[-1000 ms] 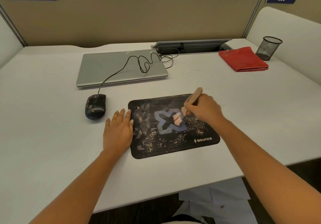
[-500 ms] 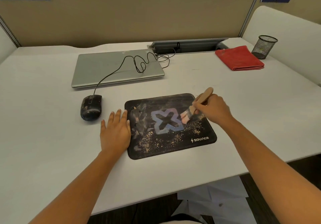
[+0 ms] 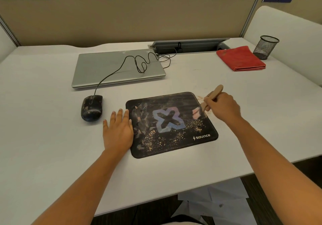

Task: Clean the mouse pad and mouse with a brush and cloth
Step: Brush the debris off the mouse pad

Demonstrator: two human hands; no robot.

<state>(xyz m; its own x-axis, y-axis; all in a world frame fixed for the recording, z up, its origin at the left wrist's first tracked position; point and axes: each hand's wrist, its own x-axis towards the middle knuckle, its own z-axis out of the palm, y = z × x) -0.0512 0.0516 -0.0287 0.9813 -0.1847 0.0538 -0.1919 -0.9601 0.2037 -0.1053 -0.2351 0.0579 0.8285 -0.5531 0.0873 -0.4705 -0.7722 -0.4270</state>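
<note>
— Where's the brush?
— The right hand has its fingers curled round the wooden handle, bristles on the right edge of the mouse pad.
— And the left hand?
— Flat on the desk, fingers straight, against the pad's left edge. The mouse sits farther left, and the red cloth lies folded near the far right corner.

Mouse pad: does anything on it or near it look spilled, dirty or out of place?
Yes. Tan crumbs lie scattered over the near half of the mouse pad, and pale smears mark its left side. Reddish dust sits on the desk past its far right corner, by the brush. The mouse carries pale specks.
</note>
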